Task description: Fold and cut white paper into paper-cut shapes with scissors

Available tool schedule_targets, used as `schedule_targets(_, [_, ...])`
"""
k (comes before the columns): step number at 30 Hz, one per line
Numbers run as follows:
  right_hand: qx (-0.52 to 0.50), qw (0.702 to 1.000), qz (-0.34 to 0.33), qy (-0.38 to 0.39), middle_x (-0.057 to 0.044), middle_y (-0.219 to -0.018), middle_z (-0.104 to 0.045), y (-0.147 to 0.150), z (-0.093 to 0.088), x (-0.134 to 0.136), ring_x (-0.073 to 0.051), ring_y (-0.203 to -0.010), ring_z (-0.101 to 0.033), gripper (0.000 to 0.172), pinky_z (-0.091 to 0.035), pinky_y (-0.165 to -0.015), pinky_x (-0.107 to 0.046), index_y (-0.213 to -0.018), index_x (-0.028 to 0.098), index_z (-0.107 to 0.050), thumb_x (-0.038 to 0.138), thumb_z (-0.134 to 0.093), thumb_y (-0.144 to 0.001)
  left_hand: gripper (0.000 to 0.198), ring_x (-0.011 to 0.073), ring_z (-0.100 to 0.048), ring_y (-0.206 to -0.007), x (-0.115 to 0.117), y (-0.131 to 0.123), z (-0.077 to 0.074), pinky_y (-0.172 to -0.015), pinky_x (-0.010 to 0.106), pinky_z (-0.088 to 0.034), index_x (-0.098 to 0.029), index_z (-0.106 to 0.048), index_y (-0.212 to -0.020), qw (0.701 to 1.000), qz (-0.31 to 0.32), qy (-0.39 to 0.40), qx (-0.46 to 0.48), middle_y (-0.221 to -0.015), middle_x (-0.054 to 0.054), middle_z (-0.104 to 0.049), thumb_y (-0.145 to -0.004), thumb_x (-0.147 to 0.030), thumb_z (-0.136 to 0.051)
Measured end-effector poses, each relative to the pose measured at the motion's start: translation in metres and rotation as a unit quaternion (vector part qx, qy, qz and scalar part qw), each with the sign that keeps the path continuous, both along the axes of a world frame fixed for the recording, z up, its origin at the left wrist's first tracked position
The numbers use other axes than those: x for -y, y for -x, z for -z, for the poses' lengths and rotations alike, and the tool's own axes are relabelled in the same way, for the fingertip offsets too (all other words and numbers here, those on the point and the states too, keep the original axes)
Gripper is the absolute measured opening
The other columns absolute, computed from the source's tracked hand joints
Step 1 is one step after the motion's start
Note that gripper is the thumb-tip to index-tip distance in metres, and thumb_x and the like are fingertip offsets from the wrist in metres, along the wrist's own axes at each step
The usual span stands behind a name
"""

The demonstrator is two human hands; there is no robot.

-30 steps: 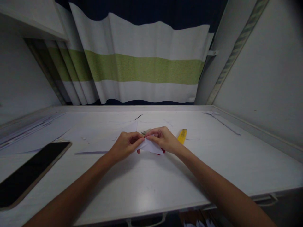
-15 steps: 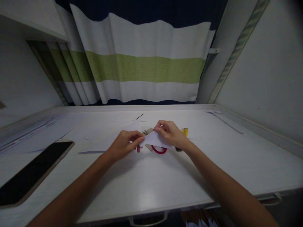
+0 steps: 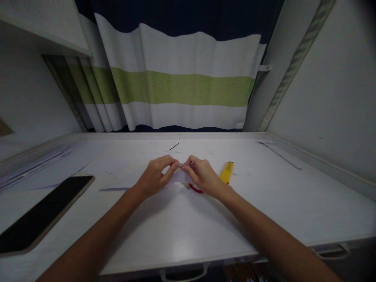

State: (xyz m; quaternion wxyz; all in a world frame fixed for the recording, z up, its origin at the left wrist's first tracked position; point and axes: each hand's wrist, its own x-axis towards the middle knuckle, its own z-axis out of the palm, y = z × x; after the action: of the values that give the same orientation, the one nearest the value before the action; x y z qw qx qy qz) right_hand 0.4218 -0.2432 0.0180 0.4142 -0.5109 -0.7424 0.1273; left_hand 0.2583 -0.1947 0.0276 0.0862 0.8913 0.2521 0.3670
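A small white piece of paper (image 3: 178, 177) is pinched between both hands, a little above the desk. My left hand (image 3: 155, 174) grips its left side with thumb and forefinger. My right hand (image 3: 201, 174) is closed on the other side, its fingertips close to the left ones at the top edge. Below the paper, part of a red ring-shaped handle (image 3: 196, 189) shows; the rest is covered by the right hand and paper. Just past the right wrist lies a yellow tool or holder (image 3: 227, 173), its lower end hidden by the arm.
A dark-screened phone (image 3: 44, 213) lies at the left. Stacked paper sheets (image 3: 44, 162) rest along the left wall, and a thin black stick (image 3: 174, 146) lies further back. At the right is a long narrow strip (image 3: 282, 154). A striped curtain (image 3: 188, 88) hangs behind the desk (image 3: 176, 231).
My hands have drawn closer together, and the right has moved left and lower. The paper's top edge is now mostly behind the fingers. More of the yellow thing shows.
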Motion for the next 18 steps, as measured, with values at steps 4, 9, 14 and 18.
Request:
schedule_targets(4, [-0.044, 0.999, 0.000, 0.017, 0.002, -0.054, -0.047, 0.012, 0.012, 0.000, -0.009, -0.049, -0.041, 0.009, -0.029, -0.048, -0.020, -0.070, 0.017, -0.045, 0.021, -0.043, -0.078, 0.024, 0.0112, -0.043, -0.056, 0.003, -0.005, 0.014, -0.057, 0.023, -0.034, -0.015, -0.049, -0.067, 0.996, 0.038, -0.052, -0.062, -0.060, 0.001, -0.048, -0.084, -0.024, -0.036])
schedule_targets(9, [-0.095, 0.993, -0.030, 0.066, 0.003, -0.053, -0.043, 0.009, 0.015, -0.005, -0.008, -0.048, -0.039, 0.014, -0.029, -0.046, -0.019, -0.065, 0.016, -0.045, 0.023, -0.043, -0.077, 0.026, 0.0086, -0.037, -0.048, 0.000, -0.003, 0.021, -0.048, 0.020, -0.030, -0.016, -0.043, -0.062, 0.995, 0.051, -0.074, -0.047, -0.056, -0.003, -0.042, -0.085, -0.025, -0.035])
schedule_targets(14, [-0.110, 0.987, -0.035, 0.109, 0.003, -0.052, -0.042, 0.005, 0.009, -0.006, -0.007, -0.048, -0.038, 0.017, -0.027, -0.043, -0.019, -0.061, 0.016, -0.044, 0.025, -0.044, -0.076, 0.028, 0.0083, -0.039, -0.047, -0.002, -0.003, 0.021, -0.048, 0.020, -0.029, -0.016, -0.044, -0.061, 0.991, 0.045, -0.109, -0.057, -0.053, -0.003, -0.043, -0.085, -0.027, -0.036])
schedule_targets(18, [-0.132, 0.982, 0.005, 0.136, 0.005, -0.047, -0.039, -0.001, 0.004, -0.008, -0.007, -0.043, -0.035, 0.018, -0.023, -0.039, -0.019, -0.061, 0.017, -0.042, 0.029, -0.045, -0.074, 0.033, 0.0077, -0.037, -0.043, -0.008, 0.000, 0.019, -0.046, 0.020, -0.028, -0.016, -0.042, -0.054, 0.990, 0.008, -0.120, -0.067, -0.047, -0.004, -0.039, -0.085, -0.027, -0.037])
